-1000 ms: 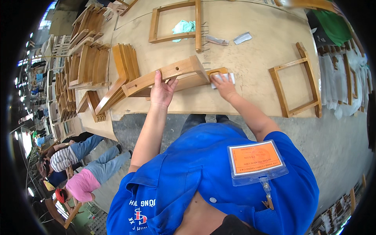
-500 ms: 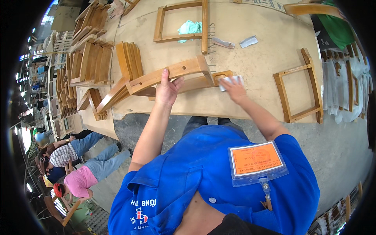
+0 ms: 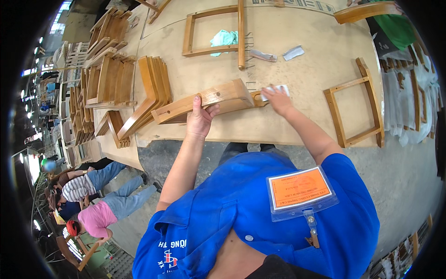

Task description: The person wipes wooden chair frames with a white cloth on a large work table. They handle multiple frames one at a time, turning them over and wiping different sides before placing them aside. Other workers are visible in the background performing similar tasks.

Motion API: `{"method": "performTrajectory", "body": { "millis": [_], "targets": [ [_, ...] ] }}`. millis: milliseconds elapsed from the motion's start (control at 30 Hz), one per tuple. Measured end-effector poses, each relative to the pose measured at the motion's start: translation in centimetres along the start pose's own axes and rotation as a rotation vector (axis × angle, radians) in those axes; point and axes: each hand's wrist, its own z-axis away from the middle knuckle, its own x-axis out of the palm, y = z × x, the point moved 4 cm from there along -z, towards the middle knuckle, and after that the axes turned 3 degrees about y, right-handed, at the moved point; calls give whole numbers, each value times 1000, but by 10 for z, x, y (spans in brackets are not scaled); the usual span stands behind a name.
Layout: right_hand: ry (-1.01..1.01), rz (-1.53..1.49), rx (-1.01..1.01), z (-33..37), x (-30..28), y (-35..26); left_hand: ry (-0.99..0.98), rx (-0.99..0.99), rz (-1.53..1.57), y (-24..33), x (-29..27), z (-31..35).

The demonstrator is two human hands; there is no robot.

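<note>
My left hand grips a curved wooden chair-part frame, thumb on its front rail and fingers behind. The frame is tilted over the table, with dark round holes along that rail. My right hand lies over a folded sheet of sandpaper, whose pale back shows around the fingers. The sheet is at the frame's right end, beside a light-rimmed wooden tip. My palm hides the spot where sheet and wood meet.
Cardboard covers the table. An open wooden frame lies ahead with a mint cloth, near two folded strips. Another frame rests at right. Angled wooden parts stand stacked at left. Co-workers stand lower left.
The held frame has turned, so its rear rail is now mostly hidden behind the front one. My right hand remains at its right end with the sandpaper, slightly shifted.
</note>
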Motion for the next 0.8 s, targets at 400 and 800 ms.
{"method": "performTrajectory", "body": {
  "millis": [400, 800],
  "targets": [
    [-21, -23, 319, 35, 0, 37, -52, -41, 118, -14, -8, 27],
    [501, -2011, 1025, 53, -4, 59, -271, -75, 614, 2, 53, 55]
  ]
}}
